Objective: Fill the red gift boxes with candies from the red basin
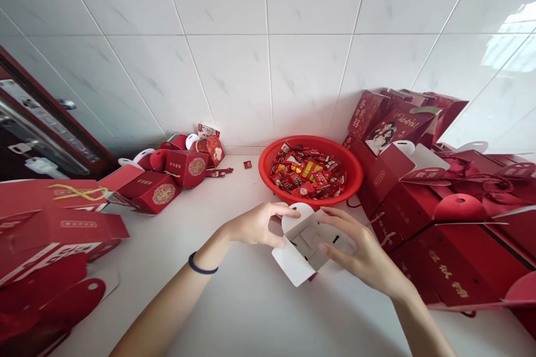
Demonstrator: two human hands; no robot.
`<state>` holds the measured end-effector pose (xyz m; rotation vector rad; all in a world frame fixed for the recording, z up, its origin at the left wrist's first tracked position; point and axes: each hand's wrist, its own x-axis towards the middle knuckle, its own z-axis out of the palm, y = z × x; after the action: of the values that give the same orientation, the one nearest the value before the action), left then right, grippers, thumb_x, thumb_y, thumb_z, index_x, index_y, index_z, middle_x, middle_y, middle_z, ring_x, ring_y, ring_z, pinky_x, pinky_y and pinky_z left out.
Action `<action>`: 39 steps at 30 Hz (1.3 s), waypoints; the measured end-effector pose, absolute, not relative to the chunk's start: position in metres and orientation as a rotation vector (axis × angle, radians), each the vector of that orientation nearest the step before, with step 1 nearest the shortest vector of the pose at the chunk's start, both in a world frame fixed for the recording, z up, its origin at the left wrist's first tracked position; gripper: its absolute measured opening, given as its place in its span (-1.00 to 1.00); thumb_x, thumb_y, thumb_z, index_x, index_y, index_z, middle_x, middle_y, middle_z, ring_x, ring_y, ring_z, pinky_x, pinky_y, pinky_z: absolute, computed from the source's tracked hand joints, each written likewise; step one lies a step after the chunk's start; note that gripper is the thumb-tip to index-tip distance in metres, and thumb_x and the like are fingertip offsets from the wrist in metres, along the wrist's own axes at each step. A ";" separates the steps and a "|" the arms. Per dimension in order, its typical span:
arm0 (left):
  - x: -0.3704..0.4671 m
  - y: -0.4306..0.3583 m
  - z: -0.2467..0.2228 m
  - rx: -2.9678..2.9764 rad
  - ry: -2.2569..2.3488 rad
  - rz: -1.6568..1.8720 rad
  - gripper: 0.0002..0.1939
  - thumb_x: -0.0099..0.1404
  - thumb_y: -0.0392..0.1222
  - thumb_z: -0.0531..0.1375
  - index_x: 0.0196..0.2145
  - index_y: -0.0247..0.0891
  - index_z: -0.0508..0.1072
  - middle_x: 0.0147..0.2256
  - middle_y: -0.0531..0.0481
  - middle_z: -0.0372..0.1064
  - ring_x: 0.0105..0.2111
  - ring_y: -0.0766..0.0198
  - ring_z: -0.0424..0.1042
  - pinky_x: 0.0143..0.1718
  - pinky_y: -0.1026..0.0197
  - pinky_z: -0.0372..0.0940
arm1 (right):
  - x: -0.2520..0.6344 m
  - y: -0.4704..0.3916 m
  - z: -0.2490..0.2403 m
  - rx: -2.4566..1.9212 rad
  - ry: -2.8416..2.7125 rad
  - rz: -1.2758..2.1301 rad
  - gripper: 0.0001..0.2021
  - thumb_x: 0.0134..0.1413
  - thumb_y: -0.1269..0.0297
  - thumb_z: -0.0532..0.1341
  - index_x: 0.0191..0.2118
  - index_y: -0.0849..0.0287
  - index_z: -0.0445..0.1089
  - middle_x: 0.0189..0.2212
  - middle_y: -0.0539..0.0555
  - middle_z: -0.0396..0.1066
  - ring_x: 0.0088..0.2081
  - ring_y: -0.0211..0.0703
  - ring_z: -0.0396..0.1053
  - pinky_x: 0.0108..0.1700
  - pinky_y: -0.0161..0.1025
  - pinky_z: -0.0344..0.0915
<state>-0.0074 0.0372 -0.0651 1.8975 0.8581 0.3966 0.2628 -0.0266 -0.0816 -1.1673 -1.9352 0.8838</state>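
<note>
An unfolded red gift box with its white inside facing up is between my two hands, over the white tabletop. Its rounded end flap points toward the basket, and a plain white flap leans out to the near left. My left hand grips the box's left edge, thumb below and fingers by the rounded flap. On the opposite side, my right hand curls over the right wall, its thumb and fingertips reaching the inside. Just beyond the box stands a red plastic basket heaped with wrapped candies.
Folded red gift boxes stand at the left, with more red boxes nearer. Stacked boxes and upright red gift bags crowd the right. A small red packet lies by the tiled wall.
</note>
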 end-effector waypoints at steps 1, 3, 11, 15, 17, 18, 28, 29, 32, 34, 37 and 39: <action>-0.008 0.037 -0.066 1.894 0.869 0.392 -0.30 0.04 -0.17 0.41 0.18 -0.18 0.45 0.05 -0.12 0.44 0.05 0.00 0.42 0.09 0.03 0.30 | 0.266 -0.026 -0.081 -1.186 -1.908 0.910 -0.50 0.13 0.02 0.33 0.17 0.02 0.43 0.24 0.22 0.32 0.27 0.16 0.28 0.26 0.08 0.27; -0.010 0.035 -0.069 1.873 0.875 0.387 -0.28 0.03 -0.11 0.43 0.18 -0.17 0.45 0.08 -0.13 0.43 0.08 -0.02 0.40 0.12 0.01 0.29 | 0.272 -0.026 -0.081 -1.240 -1.855 1.009 -0.32 0.02 -0.02 0.39 0.25 0.04 0.33 0.21 0.22 0.35 0.23 0.18 0.31 0.24 0.09 0.27; -0.013 0.027 -0.080 1.749 0.893 0.345 -0.26 0.03 -0.11 0.45 0.17 -0.18 0.39 0.13 -0.12 0.41 -0.02 0.08 0.46 0.10 0.01 0.34 | 0.276 -0.030 -0.088 -1.339 -1.556 1.457 -0.13 -0.14 -0.11 0.45 0.25 0.05 0.12 -0.04 0.16 0.48 -0.02 0.13 0.46 -0.02 -0.03 0.42; -0.012 0.027 -0.082 1.825 0.891 0.357 -0.32 0.07 -0.09 0.44 0.14 -0.16 0.40 0.09 -0.10 0.44 -0.01 0.08 0.46 0.11 0.03 0.34 | 0.277 -0.026 -0.094 -1.351 -1.525 1.503 -0.18 -0.11 -0.13 0.42 0.22 0.07 0.17 0.03 0.17 0.44 -0.01 0.12 0.45 -0.06 -0.07 0.42; -0.011 0.029 -0.083 1.934 0.919 0.408 -0.37 0.10 -0.07 0.44 0.11 -0.14 0.43 0.08 -0.09 0.44 0.01 0.07 0.45 0.12 0.02 0.33 | 0.277 -0.024 -0.097 -1.341 -1.528 1.466 -0.20 -0.08 -0.13 0.41 0.23 0.07 0.19 0.06 0.17 0.43 0.01 0.11 0.44 -0.05 -0.08 0.41; -0.010 0.030 -0.084 1.979 0.934 0.447 -0.41 0.12 -0.07 0.42 0.11 -0.14 0.44 0.07 -0.09 0.45 0.00 0.07 0.45 0.12 0.03 0.34 | 0.277 -0.022 -0.098 -1.337 -1.525 1.415 -0.21 -0.07 -0.12 0.40 0.24 0.07 0.19 0.06 0.17 0.43 0.01 0.11 0.45 -0.04 -0.08 0.40; -0.016 0.050 -0.047 2.205 1.006 0.635 -0.62 0.32 0.04 0.27 0.02 -0.17 0.55 -0.07 -0.10 0.49 -0.21 0.20 0.50 -0.06 0.14 0.41 | 0.274 -0.009 -0.099 -1.297 -1.393 0.665 -0.70 0.08 0.01 0.31 -0.18 0.11 0.53 -0.10 0.17 0.50 -0.05 0.03 0.45 0.03 -0.04 0.38; -0.012 0.057 -0.042 2.225 1.030 0.664 -0.64 0.34 0.03 0.24 -0.01 -0.18 0.56 -0.10 -0.09 0.50 -0.22 0.21 0.50 -0.08 0.16 0.40 | 0.273 -0.008 -0.095 -1.273 -1.367 0.620 -0.73 0.09 0.04 0.31 -0.21 0.11 0.53 -0.13 0.17 0.51 -0.06 0.02 0.45 0.04 -0.04 0.37; 0.012 0.090 -0.034 2.335 1.082 0.583 -0.70 0.34 -0.02 0.21 -0.08 -0.20 0.59 -0.15 -0.08 0.54 -0.21 0.18 0.50 -0.11 0.18 0.37 | 0.267 0.000 -0.080 -1.197 -1.349 0.562 -0.79 0.10 0.08 0.31 -0.28 0.12 0.53 -0.20 0.15 0.52 -0.12 -0.02 0.45 -0.02 -0.07 0.40; 0.033 0.115 -0.036 2.394 1.179 0.344 -0.76 0.28 -0.07 0.25 -0.17 -0.21 0.60 -0.20 -0.08 0.56 -0.22 0.14 0.50 -0.16 0.20 0.33 | 0.260 0.012 -0.071 -1.148 -1.351 0.594 -0.79 0.08 0.10 0.31 -0.28 0.13 0.53 -0.23 0.14 0.52 -0.19 -0.06 0.46 -0.12 -0.13 0.42; 0.062 0.145 -0.047 2.376 1.249 0.044 -0.84 0.06 -0.12 0.38 -0.49 -0.24 0.53 -0.50 -0.04 0.46 -0.40 0.11 0.45 -0.34 0.19 0.25 | 0.251 0.038 -0.062 -1.092 -1.304 0.706 -0.79 0.02 0.13 0.33 -0.29 0.15 0.53 -0.29 0.10 0.54 -0.26 -0.11 0.48 -0.19 -0.18 0.42; 0.073 0.157 -0.055 2.343 1.250 -0.005 -0.76 -0.08 -0.19 0.42 -0.63 -0.22 0.41 -0.63 0.03 0.33 -0.52 0.17 0.37 -0.43 0.20 0.18 | 0.247 0.058 -0.060 -1.066 -1.216 0.781 -0.80 -0.05 0.14 0.35 -0.33 0.16 0.53 -0.35 0.08 0.53 -0.31 -0.14 0.47 -0.21 -0.21 0.41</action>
<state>0.0730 0.1568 -0.0547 2.3427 1.2496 -0.0046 0.2472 0.0578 -0.0601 -1.0661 -1.2157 0.7807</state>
